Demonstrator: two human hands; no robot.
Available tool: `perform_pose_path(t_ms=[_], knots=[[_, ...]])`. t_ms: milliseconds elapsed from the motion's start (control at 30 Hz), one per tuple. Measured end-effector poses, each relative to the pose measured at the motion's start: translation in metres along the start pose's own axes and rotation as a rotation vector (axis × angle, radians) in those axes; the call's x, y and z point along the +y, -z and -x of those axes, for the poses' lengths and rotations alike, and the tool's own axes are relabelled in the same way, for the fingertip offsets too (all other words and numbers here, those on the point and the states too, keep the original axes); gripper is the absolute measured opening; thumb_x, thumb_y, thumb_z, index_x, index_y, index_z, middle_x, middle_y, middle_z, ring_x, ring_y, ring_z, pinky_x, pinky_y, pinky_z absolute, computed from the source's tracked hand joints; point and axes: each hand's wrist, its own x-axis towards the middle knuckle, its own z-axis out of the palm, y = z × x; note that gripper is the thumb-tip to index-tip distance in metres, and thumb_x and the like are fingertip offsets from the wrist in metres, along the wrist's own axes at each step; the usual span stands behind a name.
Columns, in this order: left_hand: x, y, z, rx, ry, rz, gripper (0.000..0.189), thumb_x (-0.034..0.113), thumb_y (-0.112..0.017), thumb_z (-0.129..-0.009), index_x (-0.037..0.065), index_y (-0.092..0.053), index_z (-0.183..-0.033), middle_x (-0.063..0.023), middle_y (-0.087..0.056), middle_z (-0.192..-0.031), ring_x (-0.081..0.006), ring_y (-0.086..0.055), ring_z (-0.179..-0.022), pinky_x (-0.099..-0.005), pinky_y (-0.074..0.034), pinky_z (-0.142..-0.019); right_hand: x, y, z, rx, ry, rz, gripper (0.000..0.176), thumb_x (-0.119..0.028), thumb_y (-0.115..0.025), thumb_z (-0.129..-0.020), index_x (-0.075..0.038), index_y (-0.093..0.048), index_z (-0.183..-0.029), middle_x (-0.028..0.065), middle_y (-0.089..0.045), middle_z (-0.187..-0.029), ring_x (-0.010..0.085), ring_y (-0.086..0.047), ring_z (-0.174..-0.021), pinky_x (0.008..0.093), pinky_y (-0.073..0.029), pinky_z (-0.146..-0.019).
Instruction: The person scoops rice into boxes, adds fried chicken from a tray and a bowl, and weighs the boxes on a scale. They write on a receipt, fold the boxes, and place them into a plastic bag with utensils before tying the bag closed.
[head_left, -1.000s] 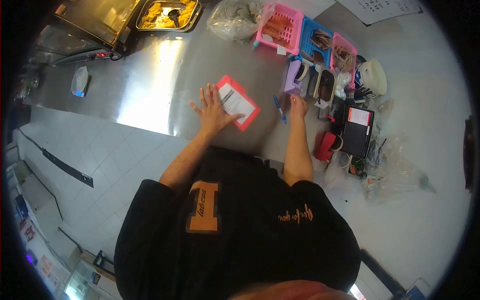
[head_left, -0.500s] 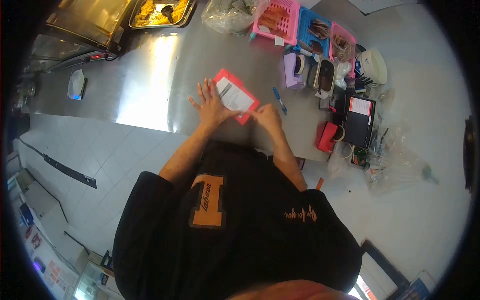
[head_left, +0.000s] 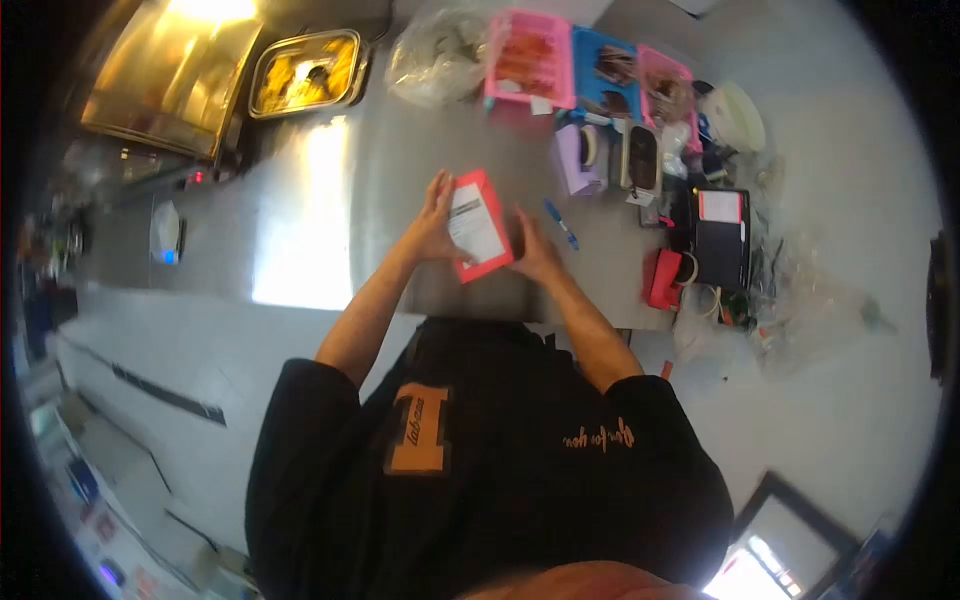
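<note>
Between my two hands is a red flat item (head_left: 487,190) with a white printed label (head_left: 474,222) on its face. My left hand (head_left: 432,228) grips its left edge, with the thumb near the lower corner. At the right edge, my right hand (head_left: 534,250) touches or holds the item with its fingers partly hidden. The item is tilted over the steel counter (head_left: 390,200). A blue pen (head_left: 561,224) lies to the right of my right hand.
Pink basket (head_left: 570,60) and blue basket (head_left: 603,42) stand at the back, beside a clear plastic bag (head_left: 437,60). A food tray (head_left: 308,72) is back left. Right are a purple holder (head_left: 577,165), a tablet (head_left: 722,240) and a red tape dispenser (head_left: 662,280).
The red item has turned more upright in view and appears lifted from the counter. My left hand has gone from lying spread on the label to gripping the item's edge. The view has shifted.
</note>
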Motion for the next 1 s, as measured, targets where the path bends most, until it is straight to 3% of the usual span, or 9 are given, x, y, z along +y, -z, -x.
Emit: perform_pose_path(t_ms=[100,233,467,567,700,767,900,967,1000], knots=[[-0.007,0.007,-0.02,-0.026,-0.253,-0.148,0.147,0.054,-0.091,-0.045,0.003,-0.006,-0.154,-0.0258,0.003,-0.158,-0.0415,-0.015,-0.146,-0.0454,-0.024,-0.118,-0.013,-0.006,0.002,0.028,-0.043,0.007,0.122,-0.04,-0.088,-0.06,-0.001,-0.017,-0.151,0.0227,-0.027,-0.153,0.0375,-0.028,-0.142,0.0418,-0.028,-0.116],[-0.014,-0.065,0.002,0.429,0.204,1.178,0.077,0.031,-0.059,-0.096,0.013,-0.013,-0.155,-0.018,-0.029,-0.153,-0.0314,-0.035,-0.139,-0.0437,-0.031,-0.114,-0.024,-0.01,-0.008,-0.053,-0.084,0.031,0.118,-0.039,-0.087,-0.061,-0.008,-0.019,-0.152,0.0186,-0.026,-0.155,0.0361,-0.027,-0.143,0.0437,-0.029,-0.115],[-0.003,-0.061,-0.093,0.147,0.268,1.029,0.059,0.015,-0.058,-0.095,0.008,-0.031,-0.147,-0.0112,-0.056,-0.126,-0.02,-0.056,-0.11,-0.0324,-0.046,-0.094,-0.005,-0.011,-0.04,0.094,-0.253,0.092,0.117,-0.036,-0.086,-0.061,-0.012,-0.018,-0.152,0.0148,-0.025,-0.156,0.0362,-0.027,-0.142,0.0487,-0.032,-0.112],[0.002,-0.063,-0.141,0.104,0.212,0.941,0.057,0.015,-0.059,-0.094,0.009,-0.034,-0.145,-0.0119,-0.056,-0.126,-0.0199,-0.055,-0.112,-0.033,-0.045,-0.094,-0.002,0.017,-0.053,0.266,-0.232,0.244,0.103,-0.032,-0.084,-0.062,-0.01,-0.031,-0.148,0.0164,-0.038,-0.15,0.0389,-0.043,-0.133,0.0457,-0.041,-0.106],[-0.012,-0.078,-0.179,0.084,0.127,0.794,0.06,0.018,-0.062,-0.093,0.002,-0.035,-0.144,-0.0122,-0.053,-0.13,-0.0207,-0.056,-0.111,-0.0325,-0.045,-0.094,0.024,0.028,-0.067,-0.007,-0.508,0.275,0.059,-0.028,-0.08,-0.067,-0.005,-0.061,-0.118,0.0146,-0.063,-0.122,0.0347,-0.063,-0.109,0.0407,-0.052,-0.09],[-0.027,-0.092,-0.178,0.408,0.077,0.513,0.057,0.02,-0.061,-0.094,-0.001,-0.037,-0.141,-0.0139,-0.048,-0.135,-0.023,-0.053,-0.117,-0.0351,-0.042,-0.099,-0.009,0.067,-0.036,-0.078,-0.565,0.301,0.037,-0.025,-0.077,-0.07,-0.004,-0.07,-0.1,0.0119,-0.071,-0.106,0.0307,-0.069,-0.096,0.0384,-0.055,-0.083],[0.051,-0.044,-0.092,0.618,-0.067,0.286,0.051,0.019,-0.062,-0.094,-0.002,-0.041,-0.136,-0.0182,-0.047,-0.135,-0.0279,-0.046,-0.124,-0.0425,-0.036,-0.105,0.02,0.229,0.047,0.793,-0.274,-0.246,0.015,-0.021,-0.064,-0.084,-0.007,-0.068,-0.089,0.0108,-0.071,-0.084,0.0243,-0.07,-0.082,0.0362,-0.053,-0.071],[0.052,-0.044,-0.054,0.592,-0.035,0.244,0.044,0.016,-0.061,-0.094,0.0,-0.046,-0.132,-0.017,-0.05,-0.129,-0.0283,-0.05,-0.118,-0.0443,-0.038,-0.103,0.061,0.34,0.067,0.953,-0.675,0.124,0.02,-0.024,-0.063,-0.086,-0.004,-0.066,-0.089,0.0191,-0.068,-0.08,0.0363,-0.067,-0.078,0.0444,-0.053,-0.07],[0.047,-0.044,-0.037,0.558,-0.075,0.102,0.04,0.014,-0.061,-0.094,0.001,-0.047,-0.129,-0.0158,-0.051,-0.126,-0.0277,-0.051,-0.116,-0.0446,-0.04,-0.101,0.122,0.379,0.071,1.26,-0.445,0.296,0.028,-0.025,-0.062,-0.086,-0.001,-0.063,-0.1,0.023,-0.067,-0.081,0.0419,-0.065,-0.08,0.049,-0.052,-0.071]])
